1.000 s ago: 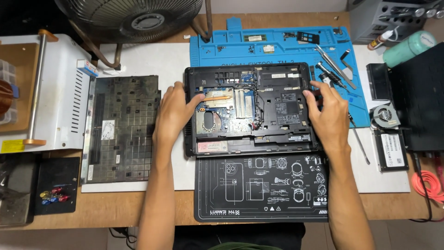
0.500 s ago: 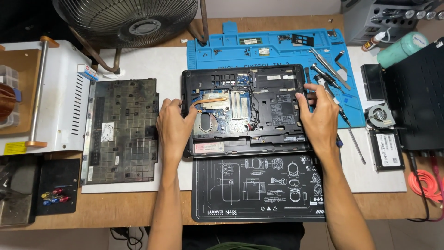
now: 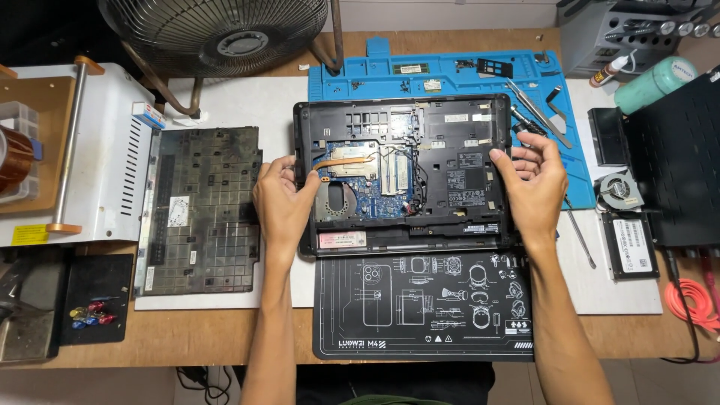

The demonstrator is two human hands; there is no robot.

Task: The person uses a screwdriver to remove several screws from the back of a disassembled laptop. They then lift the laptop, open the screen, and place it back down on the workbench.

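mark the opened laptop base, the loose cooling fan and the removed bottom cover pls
opened laptop base (image 3: pixel 457 169): head view, on the dark inner panel right of the circuit board.
loose cooling fan (image 3: pixel 619 189): head view, on the fan's round hub.
removed bottom cover (image 3: pixel 206 210): head view, on the middle of its ribbed inner face.

Bright, even overhead light; sharp, soft shadows.

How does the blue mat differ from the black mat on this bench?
The blue mat lies behind the opened laptop base, scattered with small parts and tweezers; the black mat lies in front of it and carries nothing. The blue mat is plain with moulded compartments; the black mat bears white line drawings. Both are flat, rectangular, and partly covered by the laptop base, whose sides the left hand and right hand grip.
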